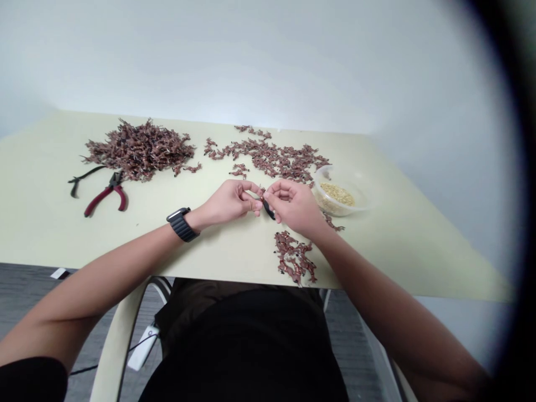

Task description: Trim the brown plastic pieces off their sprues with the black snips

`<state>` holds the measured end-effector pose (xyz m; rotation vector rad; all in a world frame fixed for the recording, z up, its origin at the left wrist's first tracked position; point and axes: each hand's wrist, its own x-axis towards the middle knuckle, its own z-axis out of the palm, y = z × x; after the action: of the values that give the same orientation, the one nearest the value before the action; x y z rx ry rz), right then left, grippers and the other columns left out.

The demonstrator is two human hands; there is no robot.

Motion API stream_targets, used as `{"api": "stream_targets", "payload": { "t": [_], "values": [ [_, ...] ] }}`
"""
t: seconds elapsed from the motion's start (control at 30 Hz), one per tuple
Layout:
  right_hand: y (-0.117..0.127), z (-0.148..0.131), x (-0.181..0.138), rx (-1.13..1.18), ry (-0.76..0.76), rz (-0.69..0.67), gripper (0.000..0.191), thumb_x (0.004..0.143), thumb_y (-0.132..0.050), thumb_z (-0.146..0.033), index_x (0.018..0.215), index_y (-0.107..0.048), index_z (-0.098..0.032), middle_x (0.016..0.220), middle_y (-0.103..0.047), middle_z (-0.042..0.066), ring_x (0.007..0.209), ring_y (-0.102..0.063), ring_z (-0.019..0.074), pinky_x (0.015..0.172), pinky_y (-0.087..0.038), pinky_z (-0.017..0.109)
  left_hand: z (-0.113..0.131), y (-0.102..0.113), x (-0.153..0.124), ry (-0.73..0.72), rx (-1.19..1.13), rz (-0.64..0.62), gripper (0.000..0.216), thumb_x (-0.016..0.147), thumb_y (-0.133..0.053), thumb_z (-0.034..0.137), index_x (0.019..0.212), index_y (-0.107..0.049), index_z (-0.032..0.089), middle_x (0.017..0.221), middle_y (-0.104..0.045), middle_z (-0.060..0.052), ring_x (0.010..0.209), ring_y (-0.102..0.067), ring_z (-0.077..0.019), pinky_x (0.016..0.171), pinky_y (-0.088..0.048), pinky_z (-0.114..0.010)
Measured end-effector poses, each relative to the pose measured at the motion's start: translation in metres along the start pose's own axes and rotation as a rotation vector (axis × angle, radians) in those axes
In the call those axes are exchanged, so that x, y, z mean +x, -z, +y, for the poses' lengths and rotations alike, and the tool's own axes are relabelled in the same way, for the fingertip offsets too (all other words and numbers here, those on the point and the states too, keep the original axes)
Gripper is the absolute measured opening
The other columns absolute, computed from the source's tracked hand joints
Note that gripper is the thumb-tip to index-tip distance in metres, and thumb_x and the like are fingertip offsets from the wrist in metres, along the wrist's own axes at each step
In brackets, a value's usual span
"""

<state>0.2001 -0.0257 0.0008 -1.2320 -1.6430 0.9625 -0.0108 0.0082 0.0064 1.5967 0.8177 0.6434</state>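
Note:
My left hand is closed, thumb and index finger pinching a small brown figure that looks like a little animal. My right hand meets it from the other side in a closed pinch. Whatever sits between the right fingertips is too small to make out. Just under the fingertips is a black curved thing, partly hidden by the hands. A group of similar brown figures lies near the table's front edge, below my right hand.
A large heap of brown figures lies back left, with red-handled pliers and a black-handled tool before it. More scattered figures lie behind my hands. To the right stands a clear plastic bowl with small gold-coloured pieces.

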Motion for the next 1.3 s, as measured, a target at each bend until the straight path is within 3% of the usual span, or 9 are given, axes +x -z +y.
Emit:
{"api": "stream_targets", "payload": {
  "t": [0.1, 0.23, 0.4, 0.57, 0.77, 1.0, 1.1, 1.2, 1.3],
  "values": [
    [0.002, 0.002, 0.003, 0.217, -0.148, -0.074, 0.026, 0.087, -0.08, -0.043, 0.088, -0.068, -0.02, 0.073, -0.067, 0.003, 0.052, -0.056, 0.014, 0.047, -0.05, 0.03, 0.001, -0.001, 0.001, -0.006, -0.001, 0.017, 0.033, 0.085, -0.082, 0.033, 0.107, -0.066, 0.013, 0.075, -0.076, -0.006, 0.044, -0.036, -0.0041, 0.044, -0.027, -0.02],
    [0.012, 0.005, 0.005, 0.173, -0.081, -0.13, 0.028, 0.09, -0.078, -0.046, 0.092, -0.072, -0.019, 0.076, -0.07, 0.005, 0.055, -0.059, 0.0139, 0.051, -0.054, 0.03, 0.001, -0.001, 0.002, -0.009, -0.017, -0.011, 0.033, 0.087, -0.081, 0.033, 0.109, -0.066, 0.014, 0.076, -0.076, -0.006, 0.044, -0.036, -0.0044, 0.044, -0.026, -0.021],
    [0.019, 0.003, 0.003, -0.216, 0.253, -0.065, 0.013, 0.098, -0.068, -0.032, 0.092, -0.072, -0.021, 0.081, -0.072, 0.003, 0.062, -0.061, 0.0142, 0.057, -0.052, 0.029, 0.001, 0.005, 0.001, 0.046, -0.093, -0.098, 0.027, 0.092, -0.076, 0.029, 0.112, -0.066, 0.014, 0.077, -0.075, -0.006, 0.048, -0.042, -0.0053, 0.047, -0.03, -0.019],
    [0.023, 0.007, 0.004, -0.471, 0.648, -0.118, 0.017, 0.102, -0.059, -0.018, 0.107, -0.075, -0.023, 0.099, -0.077, 0.004, 0.089, -0.069, 0.0196, 0.083, -0.055, 0.035, 0.004, 0.018, 0.0, 0.134, -0.178, -0.257, 0.017, 0.088, -0.079, 0.026, 0.099, -0.074, 0.015, 0.079, -0.071, -0.005, 0.044, -0.034, -0.0026, 0.039, -0.021, -0.018],
    [0.023, 0.012, -0.001, -0.66, 0.742, -0.236, 0.031, 0.103, -0.049, -0.011, 0.122, -0.07, -0.023, 0.098, -0.074, 0.008, 0.092, -0.066, 0.0234, 0.081, -0.052, 0.036, 0.009, 0.028, -0.001, 0.319, -0.133, -0.315, 0.02, 0.08, -0.085, 0.031, 0.094, -0.079, 0.019, 0.073, -0.067, -0.003, 0.037, -0.028, -0.0036, 0.027, -0.011, -0.02],
    [0.007, 0.009, -0.007, -0.58, 0.521, -0.073, 0.011, 0.102, -0.054, -0.021, 0.099, -0.065, -0.02, 0.079, -0.068, 0.005, 0.068, -0.059, 0.0185, 0.067, -0.045, 0.032, 0.012, 0.017, -0.003, 0.096, -0.115, -0.23, 0.016, 0.083, -0.078, 0.019, 0.098, -0.076, 0.015, 0.075, -0.073, -0.005, 0.043, -0.037, -0.0031, 0.038, -0.025, -0.018],
    [-0.003, 0.004, -0.008, -0.28, 0.257, 0.043, 0.011, 0.1, -0.059, -0.028, 0.093, -0.063, -0.021, 0.068, -0.064, 0.001, 0.056, -0.054, 0.015, 0.057, -0.044, 0.03, 0.008, 0.007, -0.001, 0.006, -0.069, -0.111, 0.022, 0.087, -0.077, 0.022, 0.107, -0.07, 0.014, 0.075, -0.076, -0.006, 0.043, -0.043, -0.0041, 0.042, -0.031, -0.019],
    [-0.01, -0.002, -0.006, 0.13, -0.03, 0.035, 0.017, 0.096, -0.066, -0.033, 0.085, -0.061, -0.021, 0.065, -0.062, 0.0, 0.048, -0.052, 0.0138, 0.046, -0.043, 0.028, 0.001, -0.002, 0.0, -0.099, 0.011, 0.003, 0.023, 0.09, -0.075, 0.022, 0.107, -0.063, 0.014, 0.075, -0.077, -0.007, 0.046, -0.057, -0.0075, 0.046, -0.04, -0.019],
    [-0.006, -0.006, 0.001, 0.501, -0.27, -0.046, 0.018, 0.086, -0.072, -0.028, 0.077, -0.059, -0.019, 0.062, -0.057, -0.001, 0.045, -0.044, 0.0104, 0.039, -0.036, 0.024, -0.007, -0.007, -0.001, -0.299, 0.218, 0.136, 0.019, 0.091, -0.072, 0.018, 0.106, -0.061, 0.016, 0.08, -0.079, -0.007, 0.073, -0.078, -0.0173, 0.066, -0.056, -0.024]
  ]
}}
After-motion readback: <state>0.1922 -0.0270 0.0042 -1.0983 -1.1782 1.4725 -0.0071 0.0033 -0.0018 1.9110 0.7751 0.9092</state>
